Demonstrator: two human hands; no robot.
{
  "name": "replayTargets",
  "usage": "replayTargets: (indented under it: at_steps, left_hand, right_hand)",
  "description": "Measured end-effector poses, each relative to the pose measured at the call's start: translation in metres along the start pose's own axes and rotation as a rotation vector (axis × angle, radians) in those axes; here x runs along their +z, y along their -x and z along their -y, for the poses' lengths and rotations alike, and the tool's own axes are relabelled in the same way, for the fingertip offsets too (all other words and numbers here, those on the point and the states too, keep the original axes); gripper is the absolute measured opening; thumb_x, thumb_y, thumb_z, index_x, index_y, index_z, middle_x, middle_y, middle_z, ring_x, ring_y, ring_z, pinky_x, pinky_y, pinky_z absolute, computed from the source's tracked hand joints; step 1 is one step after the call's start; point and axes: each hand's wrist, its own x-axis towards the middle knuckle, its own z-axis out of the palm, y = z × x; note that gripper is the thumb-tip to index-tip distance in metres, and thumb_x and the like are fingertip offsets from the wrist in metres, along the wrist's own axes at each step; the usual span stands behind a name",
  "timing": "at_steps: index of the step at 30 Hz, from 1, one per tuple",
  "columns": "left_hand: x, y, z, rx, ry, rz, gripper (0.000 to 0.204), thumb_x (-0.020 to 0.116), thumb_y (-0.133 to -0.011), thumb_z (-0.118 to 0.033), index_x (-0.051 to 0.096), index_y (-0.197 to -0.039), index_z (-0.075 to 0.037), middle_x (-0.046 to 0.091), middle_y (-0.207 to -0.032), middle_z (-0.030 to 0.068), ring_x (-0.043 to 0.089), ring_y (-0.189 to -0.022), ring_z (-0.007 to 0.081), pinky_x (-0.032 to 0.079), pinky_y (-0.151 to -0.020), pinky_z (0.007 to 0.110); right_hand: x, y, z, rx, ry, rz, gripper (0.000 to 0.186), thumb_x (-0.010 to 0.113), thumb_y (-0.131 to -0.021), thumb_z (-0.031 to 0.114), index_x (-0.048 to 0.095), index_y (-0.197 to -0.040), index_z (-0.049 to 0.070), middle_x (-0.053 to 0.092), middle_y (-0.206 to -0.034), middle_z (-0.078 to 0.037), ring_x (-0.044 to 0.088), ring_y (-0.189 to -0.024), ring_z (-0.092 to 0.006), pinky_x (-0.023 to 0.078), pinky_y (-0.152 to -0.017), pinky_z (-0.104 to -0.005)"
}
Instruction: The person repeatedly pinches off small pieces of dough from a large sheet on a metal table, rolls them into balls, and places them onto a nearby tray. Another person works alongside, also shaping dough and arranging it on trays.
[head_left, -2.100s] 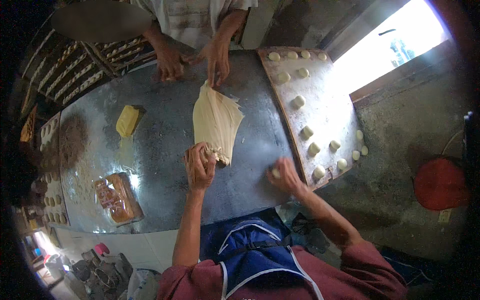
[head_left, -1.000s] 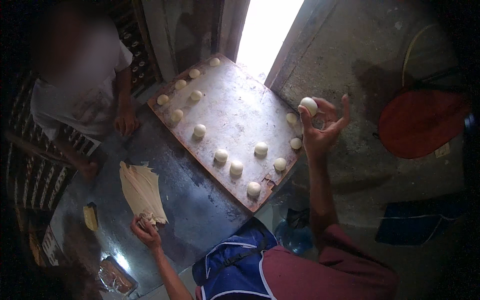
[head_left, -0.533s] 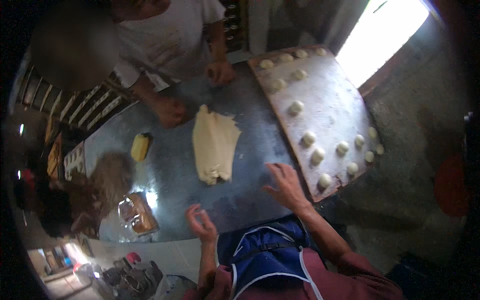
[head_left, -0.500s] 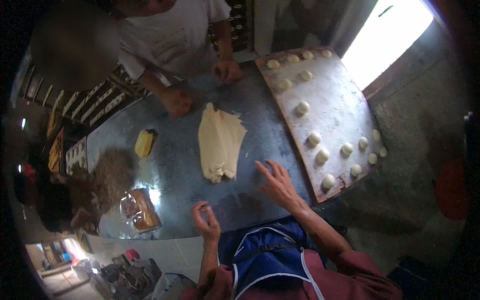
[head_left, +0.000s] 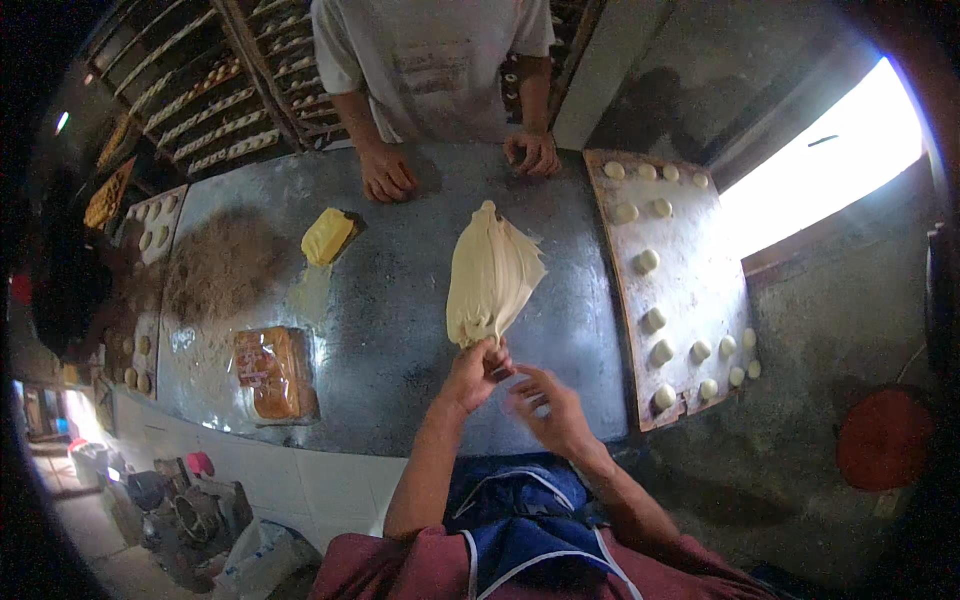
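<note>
A pale sheet of dough (head_left: 490, 270) lies on the dark table, stretched lengthwise, with folds running down to its narrow near end. My left hand (head_left: 478, 375) is closed on that near end, the fingers pinching the dough. Just to its right, my right hand (head_left: 555, 410) hovers close beside the left fingers. Its fingertips are smeared by motion, so whether they hold anything cannot be made out. Across the table, a co-worker's two hands, one on the left (head_left: 388, 175) and one on the right (head_left: 532, 153), rest at the far edge, apart from the dough.
A floured board (head_left: 690, 270) with several round dough balls stands on the right. Toward the left lie a yellow block (head_left: 328, 237), a brown floury patch (head_left: 225, 265) and a bagged loaf (head_left: 272, 372). Racks of trays (head_left: 225, 125) stand behind. Another board (head_left: 152, 240) with dough pieces sits far left.
My left hand has moved up and taken hold of the dough's near end. My right hand has come inward beside it. The view has shifted, and the dough looks more gathered at its near end.
</note>
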Motion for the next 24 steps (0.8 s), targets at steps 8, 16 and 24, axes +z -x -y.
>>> replayTargets:
  at_steps: [8, 16, 24]
  left_hand:
    - [-0.004, 0.052, 0.014, -0.472, -0.390, 0.351, 0.077, 0.037, -0.101, -0.070, 0.063, -0.119, 0.000, 0.071, -0.092, 0.0114, 0.069, -0.085, 0.0212, 0.056, -0.080, 0.036]
    - [0.026, -0.052, 0.015, -0.041, 0.504, -0.061, 0.050, 0.047, -0.105, -0.049, 0.061, -0.121, -0.003, 0.069, -0.094, 0.0088, 0.068, -0.085, 0.0223, 0.056, -0.078, 0.038]
    - [0.036, -0.005, 0.024, -0.277, 0.308, 0.004, 0.018, 0.046, -0.102, -0.028, 0.054, -0.097, -0.012, 0.043, -0.068, -0.0025, 0.040, -0.055, 0.0099, 0.039, -0.050, 0.030]
  right_hand:
    - [0.027, -0.113, -0.065, 0.623, -0.928, 0.213, 0.049, 0.045, -0.108, 0.049, 0.064, -0.107, 0.004, 0.063, -0.083, 0.000, 0.063, -0.071, -0.0207, 0.053, -0.062, -0.0360]
    - [-0.004, -0.025, -0.028, 0.095, 0.453, 0.102, 0.024, 0.056, -0.102, 0.024, 0.060, -0.097, 0.000, 0.059, -0.076, -0.024, 0.060, -0.069, -0.0435, 0.048, -0.063, -0.0486]
    - [-0.056, 0.013, 0.032, -0.253, -0.090, 0.487, 0.019, 0.063, -0.097, 0.016, 0.069, -0.110, 0.003, 0.071, -0.091, -0.011, 0.069, -0.090, -0.0220, 0.053, -0.083, -0.0354]
